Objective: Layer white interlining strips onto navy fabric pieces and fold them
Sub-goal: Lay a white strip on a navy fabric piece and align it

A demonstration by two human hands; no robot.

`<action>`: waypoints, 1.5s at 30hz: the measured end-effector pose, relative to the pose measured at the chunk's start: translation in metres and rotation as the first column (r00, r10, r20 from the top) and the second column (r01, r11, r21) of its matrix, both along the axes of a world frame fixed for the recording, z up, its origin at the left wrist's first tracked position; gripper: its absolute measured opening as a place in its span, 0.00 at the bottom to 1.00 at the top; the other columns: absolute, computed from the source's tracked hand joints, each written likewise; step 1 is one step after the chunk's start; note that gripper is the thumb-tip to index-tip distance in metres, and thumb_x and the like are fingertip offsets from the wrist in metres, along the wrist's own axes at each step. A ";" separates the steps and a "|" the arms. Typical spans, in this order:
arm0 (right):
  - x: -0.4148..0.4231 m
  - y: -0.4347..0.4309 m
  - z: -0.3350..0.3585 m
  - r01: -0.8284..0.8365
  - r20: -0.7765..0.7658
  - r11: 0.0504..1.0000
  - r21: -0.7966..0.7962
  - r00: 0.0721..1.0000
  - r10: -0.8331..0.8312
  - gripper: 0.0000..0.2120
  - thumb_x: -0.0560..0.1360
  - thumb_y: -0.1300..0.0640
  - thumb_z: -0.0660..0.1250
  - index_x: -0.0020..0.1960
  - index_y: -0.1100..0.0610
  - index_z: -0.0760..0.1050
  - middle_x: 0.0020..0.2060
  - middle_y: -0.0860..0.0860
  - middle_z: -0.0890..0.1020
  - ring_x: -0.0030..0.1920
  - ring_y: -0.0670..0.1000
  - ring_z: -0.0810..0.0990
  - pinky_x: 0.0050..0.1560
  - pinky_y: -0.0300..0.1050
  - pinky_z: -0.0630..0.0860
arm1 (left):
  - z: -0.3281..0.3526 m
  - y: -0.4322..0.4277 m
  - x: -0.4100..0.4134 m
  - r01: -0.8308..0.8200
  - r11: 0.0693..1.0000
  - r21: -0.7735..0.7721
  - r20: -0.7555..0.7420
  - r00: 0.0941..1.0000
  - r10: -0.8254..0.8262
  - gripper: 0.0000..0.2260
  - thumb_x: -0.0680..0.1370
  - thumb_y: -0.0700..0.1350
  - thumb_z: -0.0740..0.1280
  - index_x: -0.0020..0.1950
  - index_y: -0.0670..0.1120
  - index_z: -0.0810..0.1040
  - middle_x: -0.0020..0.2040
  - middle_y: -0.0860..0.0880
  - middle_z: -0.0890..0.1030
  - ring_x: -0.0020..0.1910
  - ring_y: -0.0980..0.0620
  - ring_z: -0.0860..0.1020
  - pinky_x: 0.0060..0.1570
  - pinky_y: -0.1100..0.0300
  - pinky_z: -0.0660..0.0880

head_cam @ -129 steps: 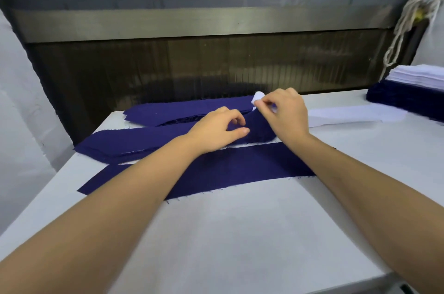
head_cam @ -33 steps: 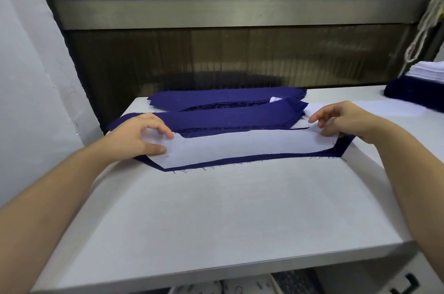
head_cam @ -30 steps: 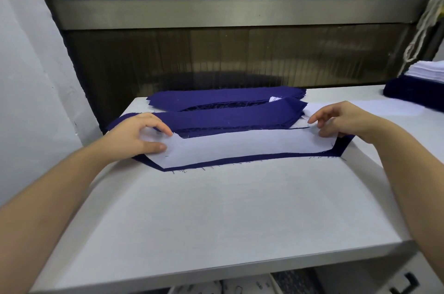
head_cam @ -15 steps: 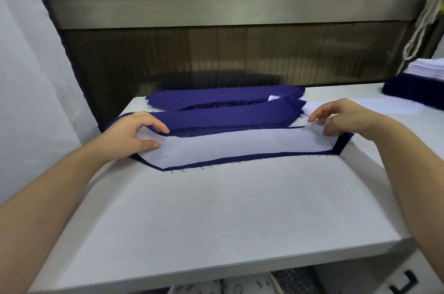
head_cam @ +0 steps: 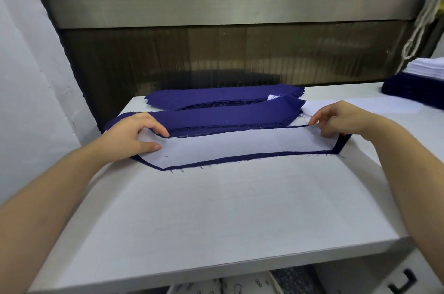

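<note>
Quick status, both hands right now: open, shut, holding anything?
Left hand: pinching the left end of the white strip.
Right hand: pinching the strip's right end.

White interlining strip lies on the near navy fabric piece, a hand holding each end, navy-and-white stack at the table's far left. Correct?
One slip: the head view shows the stack of navy and white fabric pieces at the far right of the white table, not left. The rest holds: the white interlining strip lies on the navy fabric piece, left hand and right hand holding its ends.
</note>
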State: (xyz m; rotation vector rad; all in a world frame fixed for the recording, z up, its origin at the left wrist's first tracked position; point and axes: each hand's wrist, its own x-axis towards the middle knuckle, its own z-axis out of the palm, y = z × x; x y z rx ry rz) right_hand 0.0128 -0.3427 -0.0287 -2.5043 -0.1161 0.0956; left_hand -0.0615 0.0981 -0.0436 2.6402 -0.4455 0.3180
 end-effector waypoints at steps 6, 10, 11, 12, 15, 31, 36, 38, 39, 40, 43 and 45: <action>0.000 -0.001 -0.003 0.025 0.058 0.998 -0.051 0.998 -0.022 0.06 0.71 0.65 0.68 0.43 0.55 0.81 0.33 0.49 0.74 0.34 0.47 0.71 0.32 0.38 0.64 | 0.000 -0.002 -0.001 -0.005 1.000 0.014 0.000 1.000 0.005 0.17 0.72 0.36 0.72 0.45 0.61 0.76 0.48 0.61 0.75 0.50 0.61 0.73 0.52 0.63 0.68; 0.004 -0.003 -0.005 0.071 0.062 0.996 -0.062 0.996 -0.067 0.06 0.72 0.62 0.68 0.42 0.53 0.80 0.37 0.49 0.76 0.39 0.49 0.73 0.37 0.39 0.68 | 0.000 -0.001 -0.002 -0.013 1.000 0.007 0.006 1.000 0.012 0.15 0.73 0.35 0.70 0.46 0.57 0.78 0.48 0.60 0.75 0.51 0.57 0.74 0.54 0.61 0.69; 0.005 -0.004 -0.006 0.099 0.067 0.994 -0.042 0.993 -0.096 0.05 0.72 0.61 0.68 0.41 0.53 0.81 0.38 0.49 0.78 0.42 0.51 0.74 0.40 0.40 0.70 | 0.001 -0.001 -0.002 -0.019 1.000 0.015 0.011 1.000 0.019 0.14 0.73 0.36 0.70 0.47 0.57 0.78 0.47 0.60 0.76 0.51 0.56 0.73 0.54 0.61 0.68; 0.007 -0.005 -0.007 0.132 0.067 0.991 -0.017 0.989 -0.131 0.04 0.72 0.59 0.68 0.41 0.54 0.81 0.40 0.50 0.79 0.45 0.52 0.75 0.45 0.42 0.71 | 0.001 0.000 -0.002 -0.025 0.999 0.042 0.021 0.999 0.024 0.13 0.73 0.37 0.71 0.46 0.57 0.78 0.47 0.59 0.76 0.51 0.55 0.72 0.55 0.61 0.65; 0.012 -0.006 -0.009 0.245 0.095 0.969 -0.033 0.966 -0.241 0.07 0.72 0.54 0.68 0.45 0.57 0.81 0.46 0.54 0.80 0.51 0.56 0.75 0.53 0.48 0.72 | 0.000 0.000 -0.002 -0.042 0.989 0.143 0.069 0.997 0.032 0.11 0.73 0.40 0.72 0.45 0.57 0.79 0.46 0.59 0.76 0.50 0.56 0.65 0.51 0.63 0.58; 0.040 0.035 -0.020 0.336 0.394 0.841 -0.424 0.904 -0.163 0.15 0.80 0.52 0.58 0.61 0.58 0.77 0.60 0.58 0.75 0.61 0.61 0.70 0.56 0.52 0.69 | 0.000 -0.033 0.037 -0.118 0.986 0.118 0.153 0.983 0.099 0.11 0.78 0.38 0.63 0.57 0.50 0.75 0.43 0.52 0.77 0.44 0.53 0.71 0.43 0.58 0.69; 0.047 0.040 -0.021 0.340 0.363 0.869 -0.361 0.909 -0.205 0.12 0.78 0.56 0.59 0.56 0.58 0.78 0.56 0.59 0.77 0.57 0.61 0.73 0.52 0.49 0.70 | 0.001 -0.060 0.062 -0.162 0.984 0.079 0.109 0.982 0.153 0.11 0.79 0.39 0.62 0.60 0.49 0.75 0.44 0.53 0.76 0.48 0.53 0.70 0.46 0.59 0.66; 0.049 0.041 -0.023 0.343 0.357 0.887 -0.309 0.906 -0.226 0.10 0.77 0.61 0.59 0.52 0.60 0.77 0.52 0.60 0.79 0.54 0.62 0.75 0.47 0.46 0.69 | 0.000 -0.072 0.068 -0.154 0.986 0.059 0.097 0.984 0.148 0.11 0.79 0.40 0.63 0.60 0.49 0.75 0.45 0.53 0.77 0.50 0.51 0.71 0.49 0.58 0.67; 0.051 0.040 -0.023 0.348 0.345 0.895 -0.278 0.906 -0.245 0.10 0.77 0.62 0.59 0.52 0.61 0.77 0.51 0.60 0.79 0.52 0.62 0.75 0.45 0.45 0.68 | -0.002 -0.078 0.071 -0.148 0.987 0.057 0.093 0.985 0.142 0.11 0.78 0.40 0.63 0.59 0.49 0.75 0.45 0.52 0.77 0.51 0.51 0.71 0.50 0.58 0.68; 0.053 0.039 -0.024 0.351 0.331 0.903 -0.249 0.907 -0.261 0.09 0.77 0.63 0.59 0.52 0.62 0.77 0.50 0.60 0.79 0.50 0.62 0.75 0.44 0.45 0.68 | -0.003 -0.082 0.073 -0.145 0.987 0.063 0.094 0.986 0.139 0.11 0.78 0.40 0.63 0.59 0.49 0.75 0.45 0.52 0.78 0.51 0.51 0.71 0.51 0.58 0.69; 0.056 0.036 -0.021 0.363 0.295 0.916 -0.167 0.905 -0.305 0.07 0.77 0.61 0.62 0.47 0.64 0.76 0.42 0.60 0.76 0.42 0.60 0.72 0.41 0.45 0.66 | -0.008 -0.088 0.078 -0.149 0.985 0.083 0.106 0.984 0.140 0.11 0.78 0.39 0.63 0.59 0.49 0.76 0.46 0.51 0.78 0.50 0.51 0.72 0.51 0.57 0.71; 0.058 0.033 -0.020 0.402 0.292 0.910 -0.106 0.887 -0.358 0.08 0.75 0.61 0.64 0.38 0.63 0.74 0.37 0.59 0.74 0.39 0.60 0.71 0.39 0.45 0.65 | -0.010 -0.088 0.080 -0.144 0.987 0.076 0.107 0.985 0.135 0.11 0.78 0.39 0.62 0.59 0.48 0.76 0.46 0.51 0.77 0.49 0.52 0.73 0.48 0.59 0.71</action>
